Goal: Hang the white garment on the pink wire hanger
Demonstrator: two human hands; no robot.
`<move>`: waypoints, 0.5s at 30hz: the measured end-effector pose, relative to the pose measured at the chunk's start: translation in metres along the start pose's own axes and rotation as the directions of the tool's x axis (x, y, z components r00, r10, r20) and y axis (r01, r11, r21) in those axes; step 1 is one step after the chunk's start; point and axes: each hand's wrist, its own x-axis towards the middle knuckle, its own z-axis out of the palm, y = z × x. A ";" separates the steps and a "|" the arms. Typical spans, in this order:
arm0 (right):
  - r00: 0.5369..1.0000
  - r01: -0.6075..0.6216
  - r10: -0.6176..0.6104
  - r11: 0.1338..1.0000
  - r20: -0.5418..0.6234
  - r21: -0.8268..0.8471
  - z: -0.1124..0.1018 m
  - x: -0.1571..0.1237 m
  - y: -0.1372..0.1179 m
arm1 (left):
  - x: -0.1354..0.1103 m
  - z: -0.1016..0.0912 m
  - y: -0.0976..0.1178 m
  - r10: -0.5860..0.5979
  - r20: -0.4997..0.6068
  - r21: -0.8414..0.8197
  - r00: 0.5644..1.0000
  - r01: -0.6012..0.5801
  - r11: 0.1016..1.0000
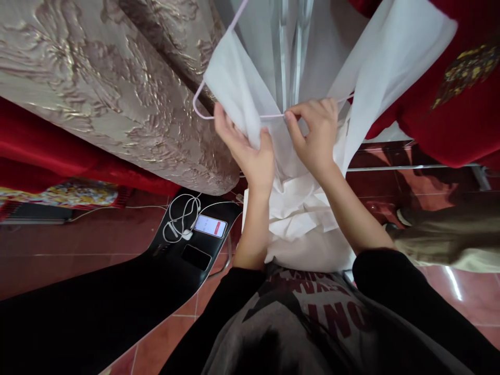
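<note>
A pale pink clothes hanger [200,107] runs across in front of me, with a white garment [230,78] draped over its left end. My left hand [252,153] is closed around the white cloth just below the hanger's lower bar. To its right, my right hand [314,130] pinches that thin bar between thumb and forefinger. More white fabric [375,83] spreads over the hanger's right side, and crumpled folds of it hang down toward my body.
Beige embossed cloth [117,99] hangs at the left, red embroidered cloth [464,83] at the right. Two phones, one lit [211,226], and a white cable [182,213] lie on a black bench [128,291]. Another person's trouser leg [449,234] is at the right. A metal rack [414,167] stands behind.
</note>
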 end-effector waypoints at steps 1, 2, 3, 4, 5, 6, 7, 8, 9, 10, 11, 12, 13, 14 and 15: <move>1.000 0.020 -0.020 0.999 -0.007 -0.042 0.000 0.000 0.000 | 0.000 0.002 -0.007 0.011 0.023 -0.047 1.000 -0.010 0.999; 0.999 0.040 -0.041 0.996 -0.012 -0.082 0.000 0.001 0.001 | 0.001 0.004 -0.013 0.021 0.046 -0.090 0.999 -0.017 0.996; 0.998 0.057 -0.059 0.992 -0.016 -0.116 -0.001 0.001 0.001 | 0.003 0.004 -0.018 0.031 0.067 -0.127 0.997 -0.022 0.992; 0.997 0.069 -0.073 0.988 -0.019 -0.141 -0.001 0.002 0.001 | 0.004 0.004 -0.020 0.039 0.082 -0.159 0.996 -0.025 0.987; 0.997 0.077 -0.081 0.985 -0.020 -0.156 -0.002 0.002 0.000 | 0.006 0.002 -0.019 0.045 0.093 -0.186 0.995 -0.027 0.982; 0.996 0.082 -0.087 0.984 -0.021 -0.161 -0.002 0.002 0.000 | 0.008 0.001 -0.016 0.050 0.099 -0.211 0.994 -0.028 0.977; 0.995 0.088 -0.093 0.983 -0.025 -0.163 -0.002 0.002 0.000 | 0.010 -0.001 -0.010 0.055 0.104 -0.235 0.993 -0.030 0.972; 0.995 0.094 -0.100 0.982 -0.029 -0.165 -0.003 0.002 0.000 | 0.013 -0.003 -0.002 0.052 0.107 -0.258 0.993 -0.022 0.966; 0.994 0.099 -0.106 0.980 -0.033 -0.171 -0.003 0.001 0.000 | 0.018 -0.005 0.007 0.034 0.111 -0.282 0.993 -0.002 0.959; 0.993 0.104 -0.112 0.978 -0.035 -0.181 -0.002 0.002 0.000 | 0.024 -0.008 0.016 0.009 0.123 -0.315 0.992 0.031 0.949; 0.992 0.108 -0.117 0.976 -0.039 -0.191 -0.003 0.002 0.000 | 0.031 -0.010 0.026 -0.031 0.151 -0.353 0.988 0.083 0.932; 0.992 0.109 -0.120 0.974 -0.041 -0.200 -0.003 0.002 0.001 | 0.040 -0.012 0.034 -0.073 0.193 -0.398 0.978 0.146 0.906; 0.992 0.108 -0.118 0.973 -0.040 -0.202 -0.003 0.003 0.002 | 0.050 -0.015 0.042 -0.113 0.259 -0.436 0.959 0.221 0.872; 0.993 0.105 -0.115 0.975 -0.037 -0.197 -0.004 0.003 0.002 | 0.060 -0.019 0.048 -0.170 0.322 -0.454 0.931 0.310 0.836; 0.993 0.105 -0.114 0.977 -0.036 -0.184 -0.005 0.003 0.003 | 0.069 -0.022 0.053 -0.220 0.366 -0.464 0.904 0.383 0.799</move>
